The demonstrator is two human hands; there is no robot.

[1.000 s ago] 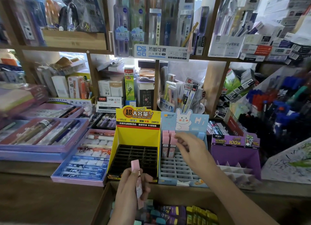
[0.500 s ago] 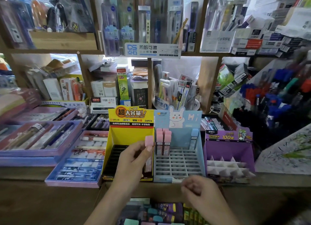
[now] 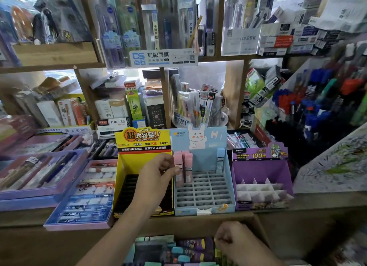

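A light blue display box (image 3: 204,198) with a rabbit header and a grid of slots stands on the wooden counter. Pink lead cases (image 3: 187,162) stand in its back left slots, and one blue case (image 3: 220,160) at the back right. My left hand (image 3: 158,172) pinches a pink case (image 3: 178,166) at the grid's back left corner. My right hand (image 3: 232,240) is low in the cardboard box (image 3: 178,251) of loose cases, fingers curled down; what they hold is hidden.
A yellow display box (image 3: 143,162) with a black grid sits left of the blue one, a purple box (image 3: 260,178) with white dividers right. Flat pen trays (image 3: 79,196) lie further left. Shelves of stationery rise behind; a rack of pens (image 3: 317,110) stands right.
My left hand carried the pink case up from the cardboard box to the blue grid's back left corner. My right hand left the blue box and dropped into the cardboard box.
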